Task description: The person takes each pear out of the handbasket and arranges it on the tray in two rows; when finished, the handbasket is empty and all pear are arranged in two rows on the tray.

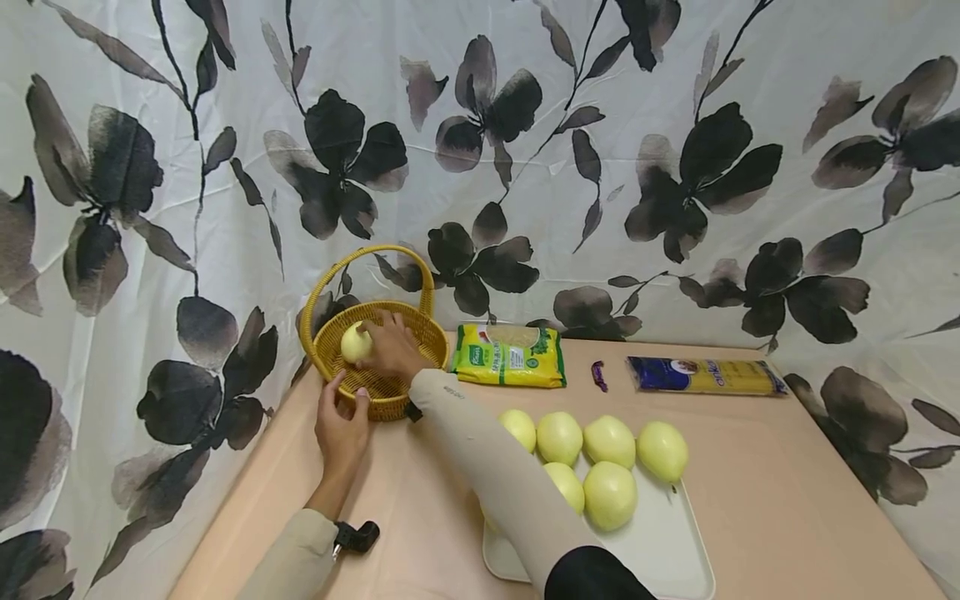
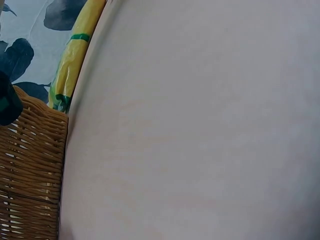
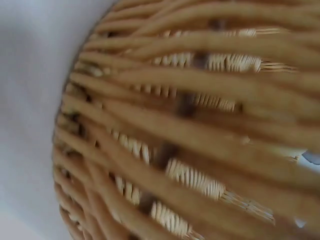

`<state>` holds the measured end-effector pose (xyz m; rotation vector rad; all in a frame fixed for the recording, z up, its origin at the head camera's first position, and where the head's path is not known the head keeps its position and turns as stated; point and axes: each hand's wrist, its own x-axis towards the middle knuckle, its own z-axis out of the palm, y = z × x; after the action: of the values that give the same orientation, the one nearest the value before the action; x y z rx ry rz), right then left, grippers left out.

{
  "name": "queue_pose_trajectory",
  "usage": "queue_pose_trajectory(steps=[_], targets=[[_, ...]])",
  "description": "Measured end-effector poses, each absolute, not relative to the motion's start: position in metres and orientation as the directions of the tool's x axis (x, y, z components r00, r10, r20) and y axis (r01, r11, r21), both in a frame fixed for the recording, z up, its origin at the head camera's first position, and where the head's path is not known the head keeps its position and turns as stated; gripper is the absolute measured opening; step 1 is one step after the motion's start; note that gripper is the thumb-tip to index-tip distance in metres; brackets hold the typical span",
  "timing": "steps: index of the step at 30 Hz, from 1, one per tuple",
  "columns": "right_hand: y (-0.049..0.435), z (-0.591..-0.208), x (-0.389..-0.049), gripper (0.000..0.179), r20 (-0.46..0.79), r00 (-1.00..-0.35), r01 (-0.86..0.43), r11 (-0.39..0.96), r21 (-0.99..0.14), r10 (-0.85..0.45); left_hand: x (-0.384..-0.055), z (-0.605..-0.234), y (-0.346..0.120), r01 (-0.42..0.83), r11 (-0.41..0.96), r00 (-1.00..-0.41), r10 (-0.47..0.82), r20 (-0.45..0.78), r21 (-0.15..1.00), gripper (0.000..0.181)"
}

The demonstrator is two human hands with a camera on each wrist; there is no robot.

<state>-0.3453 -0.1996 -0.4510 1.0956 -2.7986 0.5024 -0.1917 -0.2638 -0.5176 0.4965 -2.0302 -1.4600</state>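
In the head view, a yellow wicker basket (image 1: 435, 337) with a tall arched handle stands at the back left of the table. My right hand (image 1: 393, 346) reaches down inside it, fingers against a pale yellow-green pear (image 1: 354, 342) that it holds by the basket's left side; part of the grip is hidden. At the basket's near left rim, my left hand (image 1: 341, 429) holds on with its thumb and fingers. More pears (image 1: 610, 496) lie on a white tray (image 1: 671, 542), partly behind my right sleeve. Close wickerwork (image 3: 200, 120) fills most of the right wrist view.
Right of the basket lies a yellow-green packet (image 1: 510, 356). Beyond it are a small purple-wrapped item (image 1: 598, 376) and a long blue-and-yellow packet (image 1: 708, 376). A flowered cloth (image 1: 570, 192) hangs behind the table.
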Motion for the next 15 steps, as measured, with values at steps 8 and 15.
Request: queue_pose_trajectory(steps=[8, 15], targets=[[-0.1962, -0.4558, -0.3491, 0.062, 0.202, -0.632, -0.764, 0.559, -0.322, -0.748, -0.1926, -0.5168, -0.2621, 0.053, 0.32, -0.76, -0.601, 0.246, 0.946, 0.054], [-0.1947, -0.4554, -0.35, 0.066, 0.21, -0.677, -0.735, 0.641, -0.22, -0.705, -0.1934, -0.5178, -0.2625, 0.064, 0.323, -0.754, -0.604, 0.258, 0.944, 0.052]])
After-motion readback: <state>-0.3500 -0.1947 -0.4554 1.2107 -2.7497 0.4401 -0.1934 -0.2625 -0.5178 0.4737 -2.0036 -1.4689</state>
